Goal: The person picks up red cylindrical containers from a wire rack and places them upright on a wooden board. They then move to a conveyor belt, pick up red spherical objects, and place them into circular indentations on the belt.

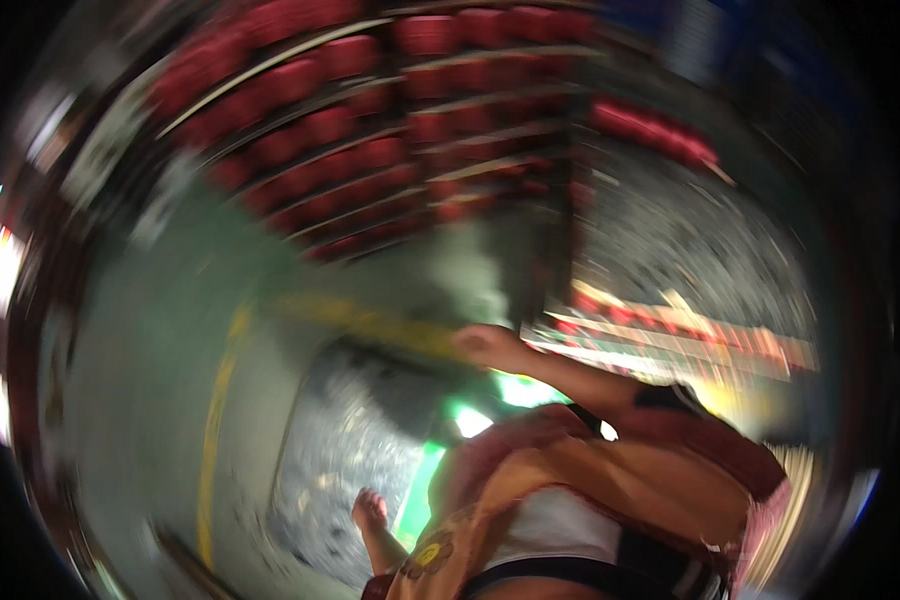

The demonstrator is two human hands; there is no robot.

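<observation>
My right hand (490, 348) reaches out in front of my body with its fingers curled in, and nothing shows in it. Lower and to the left is my left hand (371, 509), its short-looking fingers slightly apart and nothing visible in them. Beneath it lies a dark grey, speckled area (335, 475), too smeared to name. I wear a brown-orange apron (570, 475) over dark red sleeves. Neither hand visibly touches anything.
Racks of red bins (350, 150) stand ahead in several rows. A green-grey floor (150, 320) with a yellow line (215, 430) runs along the left. Another grey speckled area (690, 230) and a blurred row of red and pale things (690, 335) are at the right.
</observation>
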